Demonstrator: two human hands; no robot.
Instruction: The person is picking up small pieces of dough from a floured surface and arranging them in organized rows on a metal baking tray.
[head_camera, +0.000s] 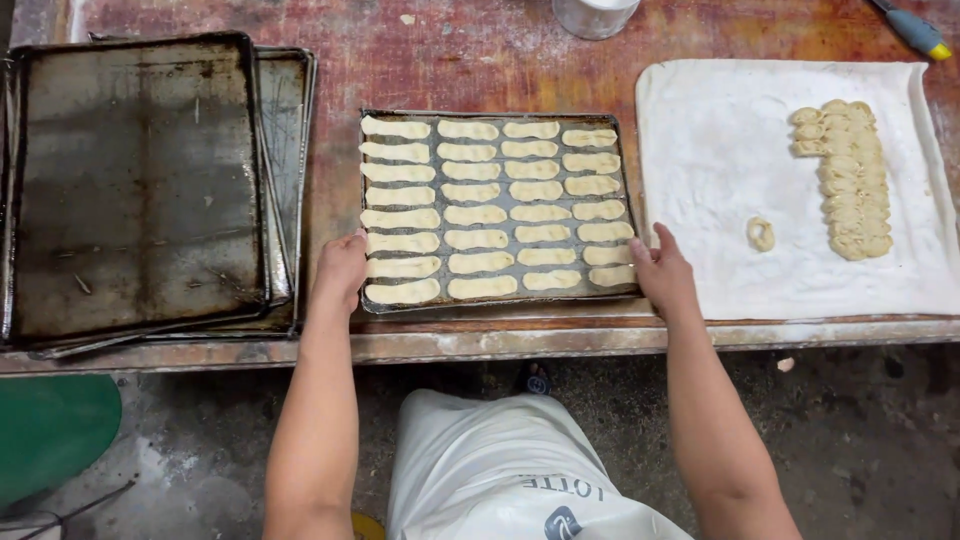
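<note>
Left hand: the left hand (342, 268) is on the left edge of the baking tray (498, 119), near the front corner. The fingers are curled around the rim, so it is holding the tray.
Right hand: the right hand (662, 272) is on the right edge of the same tray, near the front corner. The fingers press on the rim, so it holds the tray too.
Tray: it sits flat on the red table (500, 55), close to the front edge, right in front of the person.
Dough: long dough sticks (480, 214) lie on the tray in four neat rows, side by side. They are pale and not baked.
Left side: a stack of dark empty trays (135, 180) sits on the table, well apart from the left hand.
Right side: a white cloth (720, 150) lies just beside the full tray. A bunch of little dough twists (848, 180) sits on it in a line, and one small dough ring (761, 234) lies alone near the right hand.
Back of the table: a clear cup (594, 14) and a tool with a grey and yellow handle (912, 28).
Below: the person wears a white apron (500, 470).
</note>
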